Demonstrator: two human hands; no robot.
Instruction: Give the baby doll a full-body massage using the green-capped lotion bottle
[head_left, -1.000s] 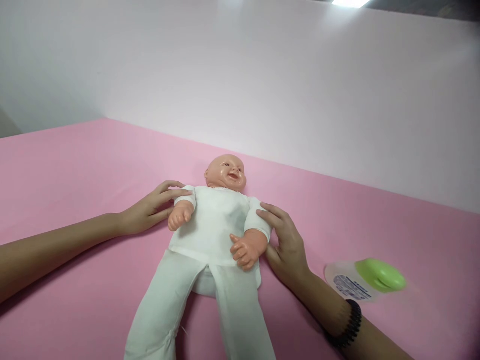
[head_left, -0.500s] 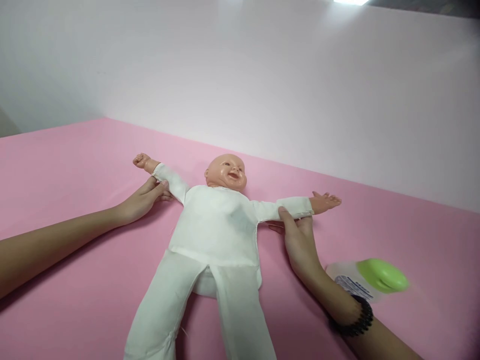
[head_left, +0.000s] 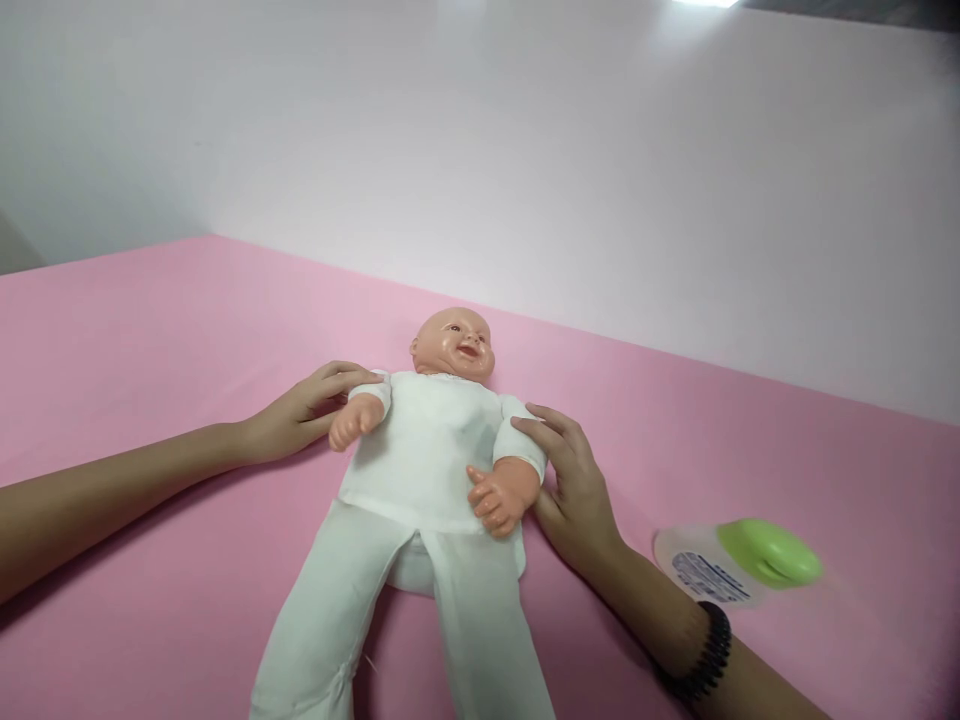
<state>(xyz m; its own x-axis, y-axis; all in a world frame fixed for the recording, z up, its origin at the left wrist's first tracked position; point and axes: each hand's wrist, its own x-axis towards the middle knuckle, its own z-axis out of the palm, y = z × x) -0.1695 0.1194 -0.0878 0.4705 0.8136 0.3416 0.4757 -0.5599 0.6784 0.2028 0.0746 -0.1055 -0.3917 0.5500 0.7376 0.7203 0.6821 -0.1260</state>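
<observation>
Pink covers the flat surface (head_left: 150, 320) on which a baby doll (head_left: 424, 450) is lying on its back near the middle of the scene, its bald vinyl head (head_left: 454, 345) pointing far and its legs running off the near edge of the view. A pale wall (head_left: 525, 150) is rising beyond the far edge of the surface. The doll is wearing a loose white cloth suit (head_left: 420, 460), and its bare plastic arms are bending inward across its chest and belly. The person's left hand (head_left: 304, 412) is reaching in from the left, its fingers curving narrowly over the doll's sleeve. The right hand (head_left: 574, 490) is coming in from the near right, its fingers lying across the other sleeve and its thumb pressing beside the doll's waist. Both hands are holding the doll's upper arms in a narrow grip. A black beaded bracelet (head_left: 705, 655) is circling the right wrist. Just beyond that forearm, a translucent plastic bottle (head_left: 697, 570) with a lime-green cap (head_left: 769, 552) is lying on its side.
</observation>
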